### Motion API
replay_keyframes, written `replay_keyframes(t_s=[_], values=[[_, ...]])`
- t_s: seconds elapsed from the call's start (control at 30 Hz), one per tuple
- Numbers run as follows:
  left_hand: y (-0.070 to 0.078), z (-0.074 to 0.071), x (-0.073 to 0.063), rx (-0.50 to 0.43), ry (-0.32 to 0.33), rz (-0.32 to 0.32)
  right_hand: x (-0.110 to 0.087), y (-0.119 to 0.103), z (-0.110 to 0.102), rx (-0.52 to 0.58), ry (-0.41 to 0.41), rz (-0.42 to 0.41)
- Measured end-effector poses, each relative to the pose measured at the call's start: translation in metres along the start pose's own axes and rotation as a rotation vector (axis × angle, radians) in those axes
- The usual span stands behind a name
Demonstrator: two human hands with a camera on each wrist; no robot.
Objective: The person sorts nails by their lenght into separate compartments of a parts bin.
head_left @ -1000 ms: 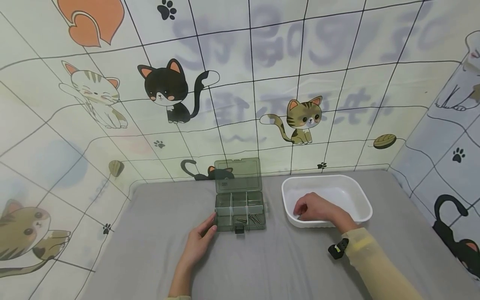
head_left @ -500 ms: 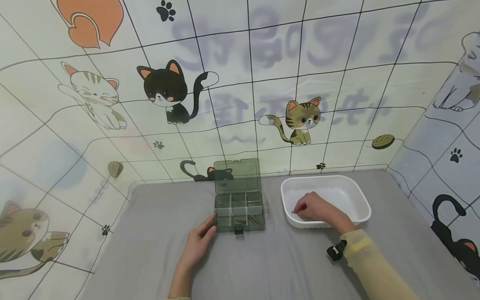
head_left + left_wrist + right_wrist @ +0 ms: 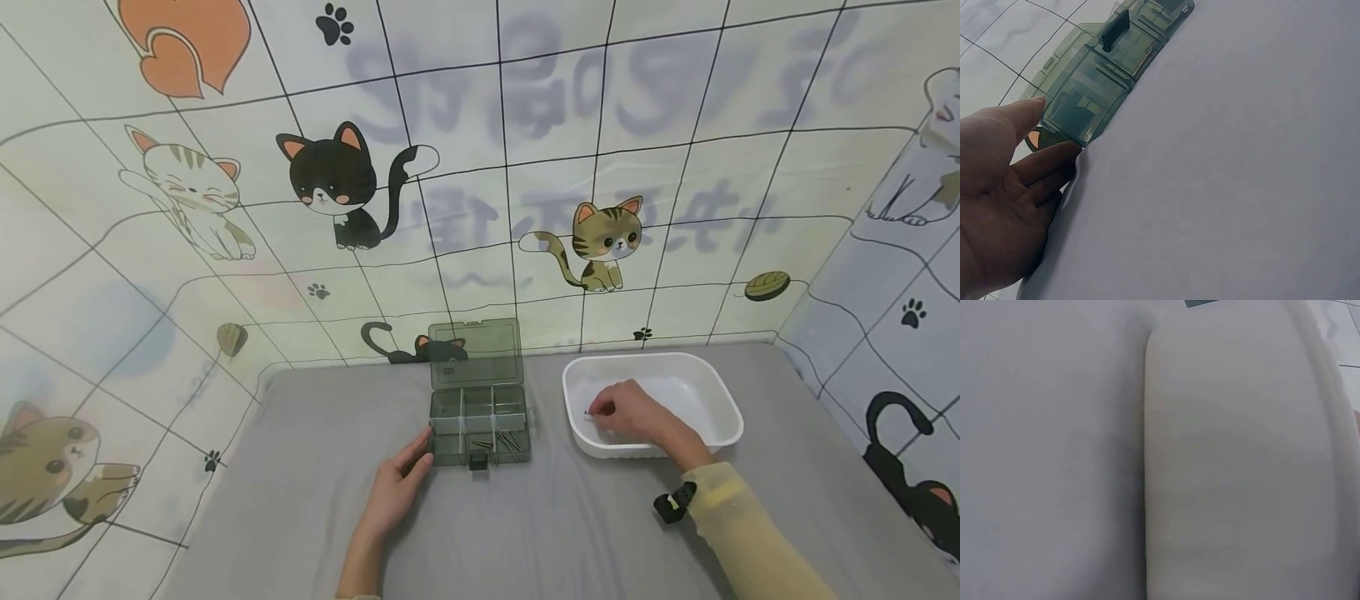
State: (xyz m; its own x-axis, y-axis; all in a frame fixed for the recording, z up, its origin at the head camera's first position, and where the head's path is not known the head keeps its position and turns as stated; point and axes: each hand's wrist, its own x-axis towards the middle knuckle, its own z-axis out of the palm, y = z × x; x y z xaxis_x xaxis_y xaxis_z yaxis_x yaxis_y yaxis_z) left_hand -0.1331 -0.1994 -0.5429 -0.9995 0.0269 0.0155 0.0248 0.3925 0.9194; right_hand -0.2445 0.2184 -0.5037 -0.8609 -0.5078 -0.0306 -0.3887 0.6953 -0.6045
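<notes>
A clear green compartment box [image 3: 480, 423] stands on the grey cloth with its lid [image 3: 476, 354] raised. Several metal screws [image 3: 508, 440] lie in its front compartments. My left hand [image 3: 395, 482] touches the box's left side, thumb near the upper edge and fingers by the lower corner, as the left wrist view shows. Over the left part of a white basin [image 3: 693, 400], my right hand [image 3: 630, 412] pinches what looks like a small screw [image 3: 587, 414], mostly hidden by the fingertips. The right wrist view shows the basin's outer wall [image 3: 1235, 450] but no hand.
Grey cloth [image 3: 525, 533] covers the table. Behind it hangs a sheet [image 3: 480, 208] printed with cats and grid lines, which also closes off both sides. A black wrist camera [image 3: 675, 502] sits on the right forearm.
My right hand has lifted slightly inside the basin, and the small piece now shows beyond its fingertips. The left hand and the box stay in place.
</notes>
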Motion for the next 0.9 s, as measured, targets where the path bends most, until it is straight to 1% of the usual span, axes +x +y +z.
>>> replay_keyframes(t_s=[0.13, 0.23, 0.33, 0.53, 0.7, 0.9], values=[[-0.001, 0.001, 0.0, 0.006, -0.002, -0.003, -0.004, -0.002, -0.002, 0.018, 0.055, -0.014], [-0.001, 0.001, 0.0, 0.009, -0.001, -0.004, -0.008, -0.006, -0.004, 0.034, 0.079, -0.026], [-0.001, 0.001, 0.0, 0.01, 0.003, -0.007, -0.01, -0.012, -0.007, 0.044, 0.104, -0.036], [-0.001, 0.001, 0.0, 0.009, 0.008, -0.001, -0.009, -0.027, -0.012, 0.029, 0.146, -0.073], [-0.002, 0.001, -0.001, 0.011, 0.01, -0.005, -0.008, -0.04, -0.014, 0.035, 0.172, -0.075], [-0.002, 0.001, 0.0, 0.007, 0.009, -0.003, -0.006, -0.051, -0.012, 0.056, 0.244, -0.067]])
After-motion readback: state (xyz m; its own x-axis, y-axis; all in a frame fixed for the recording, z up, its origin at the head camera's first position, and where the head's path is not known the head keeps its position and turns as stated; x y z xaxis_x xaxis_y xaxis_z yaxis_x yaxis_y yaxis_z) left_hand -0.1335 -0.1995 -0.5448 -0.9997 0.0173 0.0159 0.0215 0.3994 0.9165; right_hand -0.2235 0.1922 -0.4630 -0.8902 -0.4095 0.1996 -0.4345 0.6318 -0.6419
